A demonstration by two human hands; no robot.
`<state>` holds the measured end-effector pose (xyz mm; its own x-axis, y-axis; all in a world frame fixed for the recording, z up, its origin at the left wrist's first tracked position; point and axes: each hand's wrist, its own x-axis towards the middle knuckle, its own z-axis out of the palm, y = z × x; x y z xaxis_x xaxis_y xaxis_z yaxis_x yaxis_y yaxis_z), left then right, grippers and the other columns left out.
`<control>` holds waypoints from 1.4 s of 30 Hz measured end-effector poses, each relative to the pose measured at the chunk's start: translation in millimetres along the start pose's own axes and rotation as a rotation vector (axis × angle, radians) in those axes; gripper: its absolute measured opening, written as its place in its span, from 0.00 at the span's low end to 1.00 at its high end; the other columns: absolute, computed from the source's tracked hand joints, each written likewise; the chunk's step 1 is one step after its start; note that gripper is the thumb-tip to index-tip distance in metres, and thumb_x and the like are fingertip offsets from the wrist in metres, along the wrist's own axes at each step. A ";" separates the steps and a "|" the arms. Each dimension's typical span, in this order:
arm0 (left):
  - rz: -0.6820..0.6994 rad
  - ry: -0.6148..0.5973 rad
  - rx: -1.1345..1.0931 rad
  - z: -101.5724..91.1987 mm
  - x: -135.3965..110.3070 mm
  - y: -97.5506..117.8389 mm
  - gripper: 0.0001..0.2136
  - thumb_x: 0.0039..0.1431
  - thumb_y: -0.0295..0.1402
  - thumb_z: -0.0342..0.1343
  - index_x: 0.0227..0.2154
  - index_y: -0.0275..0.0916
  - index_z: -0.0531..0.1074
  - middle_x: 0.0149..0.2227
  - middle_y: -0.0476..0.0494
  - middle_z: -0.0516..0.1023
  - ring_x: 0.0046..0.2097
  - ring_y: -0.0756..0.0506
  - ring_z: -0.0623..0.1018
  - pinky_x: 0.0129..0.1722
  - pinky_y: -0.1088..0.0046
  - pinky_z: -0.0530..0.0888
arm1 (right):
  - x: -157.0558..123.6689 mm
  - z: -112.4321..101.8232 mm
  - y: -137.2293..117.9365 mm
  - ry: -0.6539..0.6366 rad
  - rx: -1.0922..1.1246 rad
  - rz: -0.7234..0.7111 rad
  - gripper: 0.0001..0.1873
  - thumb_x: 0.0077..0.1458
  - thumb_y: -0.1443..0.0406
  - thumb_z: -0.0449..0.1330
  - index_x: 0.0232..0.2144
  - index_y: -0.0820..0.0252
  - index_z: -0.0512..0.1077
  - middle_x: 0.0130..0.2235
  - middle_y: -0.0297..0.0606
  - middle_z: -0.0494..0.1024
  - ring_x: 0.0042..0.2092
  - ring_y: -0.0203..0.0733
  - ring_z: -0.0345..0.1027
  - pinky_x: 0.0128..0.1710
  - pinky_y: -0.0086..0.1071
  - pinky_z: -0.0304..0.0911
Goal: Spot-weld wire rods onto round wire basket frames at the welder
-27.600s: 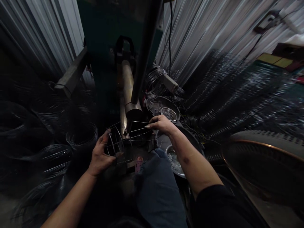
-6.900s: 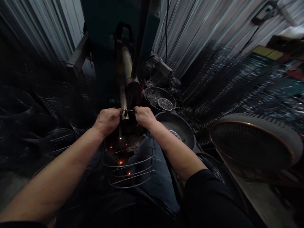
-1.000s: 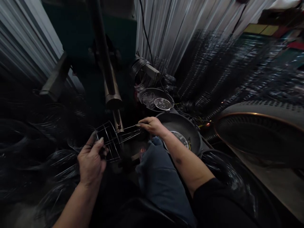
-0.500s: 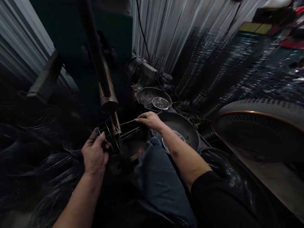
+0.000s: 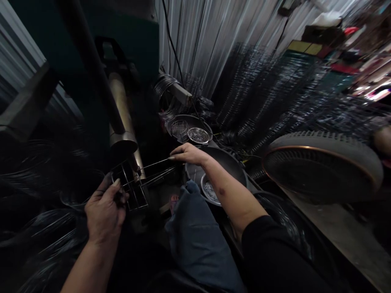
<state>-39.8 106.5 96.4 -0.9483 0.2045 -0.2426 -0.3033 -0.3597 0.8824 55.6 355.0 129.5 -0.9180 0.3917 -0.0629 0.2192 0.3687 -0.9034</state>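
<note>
A small wire cage (image 5: 134,187) lies on its side under the brass electrode (image 5: 124,118) of a dark green welding machine. My left hand (image 5: 105,209) grips the cage's ring end, fingers curled round the wires. My right hand (image 5: 187,154) pinches the free ends of the long wires (image 5: 154,165) that run out of the cage toward the right. My knee in blue cloth (image 5: 195,228) sits just below the cage.
A dark round pan (image 5: 235,165) by my right wrist holds a metal bowl of small wire bits (image 5: 209,190). Behind it a tray (image 5: 186,120) carries small wire parts. A large fan guard (image 5: 320,167) lies right. Wire coils fill the left floor; stacked wire racks stand behind.
The view has swung right, so machine and cage sit further left in frame. Both hands keep their hold on the cage and wires; the left hand has dropped slightly lower.
</note>
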 end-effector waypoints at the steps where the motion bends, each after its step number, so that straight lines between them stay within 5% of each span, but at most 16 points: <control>1: -0.001 0.005 0.011 -0.2 0.3 -0.4 0.21 0.37 0.29 0.67 0.39 0.37 0.76 0.19 0.54 0.68 0.20 0.55 0.65 0.20 0.79 0.67 | 0.3 2.6 0.4 -0.022 0.006 0.001 0.16 0.42 0.59 0.66 0.31 0.66 0.80 0.24 0.31 0.74 0.27 0.32 0.64 0.31 0.26 0.60; 11: -0.001 0.003 -0.048 1.6 0.9 0.1 0.18 0.34 0.29 0.68 0.33 0.34 0.76 0.19 0.54 0.67 0.20 0.55 0.64 0.17 0.80 0.64 | 4.0 14.8 6.6 0.011 0.100 0.139 0.17 0.33 0.57 0.70 0.23 0.66 0.77 0.17 0.29 0.68 0.22 0.30 0.57 0.24 0.26 0.53; 26: 0.044 -0.014 -0.066 -5.4 9.1 -0.4 0.20 0.31 0.29 0.68 0.33 0.33 0.75 0.19 0.54 0.68 0.19 0.55 0.64 0.15 0.80 0.62 | -8.8 18.5 1.8 0.050 0.136 0.078 0.15 0.37 0.60 0.69 0.27 0.67 0.79 0.21 0.30 0.72 0.24 0.30 0.61 0.27 0.26 0.58; 30: -0.019 -0.026 -0.052 -32.7 5.6 1.4 0.16 0.33 0.27 0.65 0.31 0.35 0.75 0.17 0.55 0.66 0.18 0.55 0.63 0.17 0.81 0.65 | -27.5 18.6 -14.4 -0.005 0.073 0.038 0.13 0.41 0.64 0.67 0.31 0.66 0.80 0.25 0.32 0.76 0.28 0.32 0.66 0.33 0.27 0.62; 36: -0.235 0.004 0.019 -99.4 -15.8 -7.8 0.09 0.40 0.27 0.61 0.28 0.37 0.72 0.16 0.57 0.61 0.16 0.56 0.58 0.21 0.78 0.70 | -68.9 27.4 -21.0 -0.283 -0.039 -0.016 0.22 0.41 0.63 0.68 0.42 0.62 0.78 0.39 0.36 0.81 0.40 0.41 0.74 0.43 0.32 0.67; 39: -0.302 0.008 0.079 -123.6 -25.0 -18.0 0.03 0.44 0.28 0.57 0.24 0.37 0.69 0.16 0.57 0.59 0.15 0.57 0.56 0.22 0.77 0.72 | -86.6 45.0 -18.4 -0.228 -0.249 -0.083 0.27 0.35 0.67 0.72 0.43 0.59 0.78 0.42 0.36 0.81 0.46 0.46 0.74 0.48 0.34 0.65; 42: -0.290 0.041 0.149 -137.3 -30.5 -25.7 0.02 0.45 0.27 0.56 0.25 0.36 0.70 0.18 0.54 0.64 0.17 0.55 0.61 0.21 0.78 0.70 | -102.4 68.4 -23.6 -0.134 -0.360 -0.159 0.18 0.43 0.71 0.67 0.41 0.59 0.79 0.40 0.35 0.82 0.44 0.43 0.75 0.46 0.31 0.65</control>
<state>-15.9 -15.5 25.8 -0.8286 0.2404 -0.5056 -0.5468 -0.1539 0.8230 121.9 248.5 128.3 -0.9795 0.2013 -0.0107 0.1507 0.6963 -0.7017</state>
